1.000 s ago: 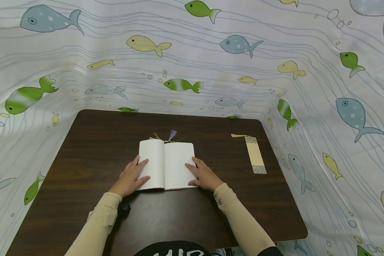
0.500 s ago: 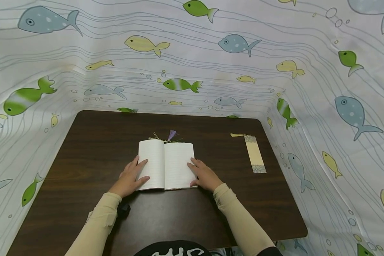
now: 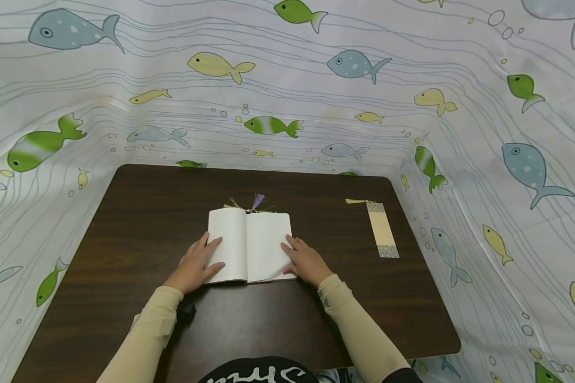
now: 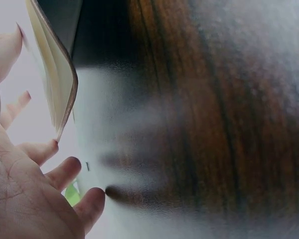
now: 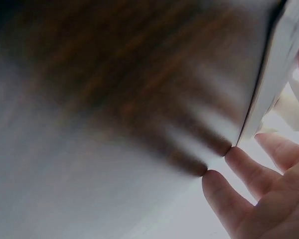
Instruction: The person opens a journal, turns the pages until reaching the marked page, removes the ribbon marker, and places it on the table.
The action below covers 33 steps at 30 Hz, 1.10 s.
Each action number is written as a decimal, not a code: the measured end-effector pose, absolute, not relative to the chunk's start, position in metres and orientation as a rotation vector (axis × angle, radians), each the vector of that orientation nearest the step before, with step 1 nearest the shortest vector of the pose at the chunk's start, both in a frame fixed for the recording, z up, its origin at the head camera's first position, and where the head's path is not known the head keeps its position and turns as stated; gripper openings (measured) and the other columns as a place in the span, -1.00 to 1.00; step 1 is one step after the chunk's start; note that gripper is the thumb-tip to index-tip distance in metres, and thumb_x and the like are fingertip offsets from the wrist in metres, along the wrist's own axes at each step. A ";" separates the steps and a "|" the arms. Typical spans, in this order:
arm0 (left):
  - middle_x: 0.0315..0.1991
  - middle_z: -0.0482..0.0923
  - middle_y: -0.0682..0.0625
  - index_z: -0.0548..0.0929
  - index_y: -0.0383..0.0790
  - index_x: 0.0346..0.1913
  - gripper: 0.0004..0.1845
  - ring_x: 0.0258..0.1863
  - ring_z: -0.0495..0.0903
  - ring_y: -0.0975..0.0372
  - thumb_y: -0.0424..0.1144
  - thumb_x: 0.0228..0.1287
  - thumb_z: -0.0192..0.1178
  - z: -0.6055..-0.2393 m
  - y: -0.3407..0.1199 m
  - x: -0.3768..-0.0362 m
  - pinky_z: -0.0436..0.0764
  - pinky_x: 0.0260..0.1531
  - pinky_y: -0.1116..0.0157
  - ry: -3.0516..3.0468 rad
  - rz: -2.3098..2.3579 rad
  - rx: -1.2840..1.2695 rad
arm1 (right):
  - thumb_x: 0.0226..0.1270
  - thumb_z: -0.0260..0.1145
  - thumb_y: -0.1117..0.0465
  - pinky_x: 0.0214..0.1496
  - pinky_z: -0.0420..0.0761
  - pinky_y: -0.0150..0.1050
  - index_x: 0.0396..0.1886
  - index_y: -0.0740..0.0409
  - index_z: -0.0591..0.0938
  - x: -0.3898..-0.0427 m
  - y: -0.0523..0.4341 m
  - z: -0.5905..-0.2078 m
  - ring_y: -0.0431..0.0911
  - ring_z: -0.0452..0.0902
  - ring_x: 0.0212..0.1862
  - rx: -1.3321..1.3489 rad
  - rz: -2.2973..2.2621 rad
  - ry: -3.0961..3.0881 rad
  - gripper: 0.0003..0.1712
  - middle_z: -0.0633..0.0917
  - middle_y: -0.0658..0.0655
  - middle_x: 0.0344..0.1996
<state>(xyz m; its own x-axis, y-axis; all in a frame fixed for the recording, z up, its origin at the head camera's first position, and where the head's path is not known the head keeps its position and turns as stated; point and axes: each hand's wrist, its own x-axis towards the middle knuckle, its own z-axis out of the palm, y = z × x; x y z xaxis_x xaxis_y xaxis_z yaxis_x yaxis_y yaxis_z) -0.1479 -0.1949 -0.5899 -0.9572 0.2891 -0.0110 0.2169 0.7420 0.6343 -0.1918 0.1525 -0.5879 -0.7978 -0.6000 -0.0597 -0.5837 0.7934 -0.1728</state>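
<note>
An open notebook (image 3: pixel 268 247) with ruled white pages lies in the middle of the brown table. My left hand (image 3: pixel 197 266) rests on its left edge, thumb and index finger spread over the left page; the other fingertips (image 4: pixel 92 201) touch the tabletop in the left wrist view. At the right edge, my right hand (image 3: pixel 310 261) lies with its fingers spread. Its thumb touches the lower corner of the right page, where a page (image 5: pixel 285 110) curls up in the right wrist view. Purple and yellow-green tassels (image 3: pixel 257 201) stick out above the notebook's spine.
A cream bookmark (image 3: pixel 382 230) with patterned ends and a yellow tassel lies on the table (image 3: pixel 139 223) to the right. A small black object (image 3: pixel 188 313) is beside the left wrist. A white fish-print curtain (image 3: pixel 287 90) surrounds the table's back and sides.
The right thumb and fingers have shifted slightly on the page, and the lower right page corner now bends up a little. The left hand stays in place.
</note>
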 end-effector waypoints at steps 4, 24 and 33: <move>0.59 -0.12 -0.42 0.23 -0.15 0.58 -0.22 0.49 -0.02 -0.35 0.13 0.47 0.18 -0.590 -0.196 -0.148 0.12 0.21 -0.49 2.831 1.007 0.415 | 0.28 0.42 -0.13 0.36 0.45 0.09 0.50 0.12 0.42 -0.192 0.153 -0.588 0.22 0.30 0.47 -0.981 -0.220 2.894 -0.13 0.32 0.23 0.51; 0.59 -0.13 -0.40 0.21 -0.14 0.59 -0.21 0.50 -0.02 -0.33 0.12 0.46 0.20 -0.594 -0.194 -0.148 0.10 0.22 -0.49 2.829 0.995 0.401 | 0.28 0.39 -0.18 0.25 0.53 0.13 0.42 0.10 0.52 -0.194 0.154 -0.586 0.16 0.39 0.42 -0.946 -0.245 2.932 -0.20 0.42 0.19 0.46; 0.60 -0.16 -0.38 0.19 -0.12 0.60 -0.20 0.51 -0.05 -0.31 0.13 0.47 0.18 -0.594 -0.195 -0.147 0.09 0.23 -0.48 2.819 0.987 0.389 | 0.19 0.46 -0.20 0.14 0.58 0.04 0.21 0.10 0.68 -0.197 0.150 -0.585 0.07 0.53 0.21 -0.947 -0.278 3.002 -0.32 0.59 0.17 0.24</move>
